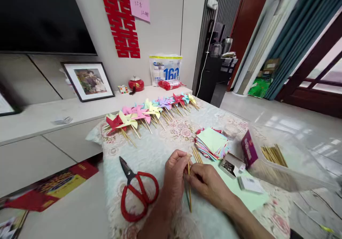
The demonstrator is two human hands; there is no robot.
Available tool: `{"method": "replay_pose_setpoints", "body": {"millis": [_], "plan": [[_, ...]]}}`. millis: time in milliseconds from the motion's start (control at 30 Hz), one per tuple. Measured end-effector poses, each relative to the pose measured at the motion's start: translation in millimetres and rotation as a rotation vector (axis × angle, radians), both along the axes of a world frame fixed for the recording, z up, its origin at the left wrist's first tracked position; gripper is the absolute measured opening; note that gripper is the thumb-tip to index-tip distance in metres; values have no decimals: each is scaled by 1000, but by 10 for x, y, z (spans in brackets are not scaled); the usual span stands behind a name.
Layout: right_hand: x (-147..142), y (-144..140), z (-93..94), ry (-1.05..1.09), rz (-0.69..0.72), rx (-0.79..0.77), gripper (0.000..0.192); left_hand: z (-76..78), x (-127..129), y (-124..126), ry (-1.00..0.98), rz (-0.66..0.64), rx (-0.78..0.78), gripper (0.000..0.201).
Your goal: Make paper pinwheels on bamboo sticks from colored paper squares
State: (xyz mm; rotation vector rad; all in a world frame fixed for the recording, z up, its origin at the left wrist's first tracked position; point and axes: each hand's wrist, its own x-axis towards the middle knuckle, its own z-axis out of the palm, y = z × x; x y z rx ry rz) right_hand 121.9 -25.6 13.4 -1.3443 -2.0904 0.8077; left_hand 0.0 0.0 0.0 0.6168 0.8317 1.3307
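Between my two hands a thin wooden stick stands nearly upright above the flowered tablecloth. My left hand pinches it near its top end. Close against it, my right hand has its fingers curled in at the stick; whether a small piece sits between the fingertips is hidden. Several loose sticks lie just behind my hands. Red-handled scissors rest to the left, blades pointing away. A stack of colored paper squares is beyond my right hand, with an open box of small metal pins nearby.
Finished paper pinwheels on sticks lie in a row along the table's far left edge. At right stands a clear plastic bin holding a bundle of sticks. A small white box lies on a pale green sheet.
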Motion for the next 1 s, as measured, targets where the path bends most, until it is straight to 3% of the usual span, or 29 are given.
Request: {"method": "replay_pose_setpoints", "body": {"millis": [200,400,667,833,933,1000], "plan": [[-16,-16,64,-13,-52,-29,33,63,-40,-34,-80,-21,-21,24],[-12,-76,251,87,-130,106,29,27,-51,40,-226,17,-104,28],[-499,-378,460,7,130,184,13,50,-93,91,-184,-50,-205,34],[-975,-349,507,-357,292,250,3,86,-67,60,-202,-20,-152,30],[-1279,-235,505,-474,378,336,17,126,-57,23,-204,-27,-121,29],[-1450,-141,508,-588,473,309,24,137,-61,9,-211,-41,-97,32]]}}
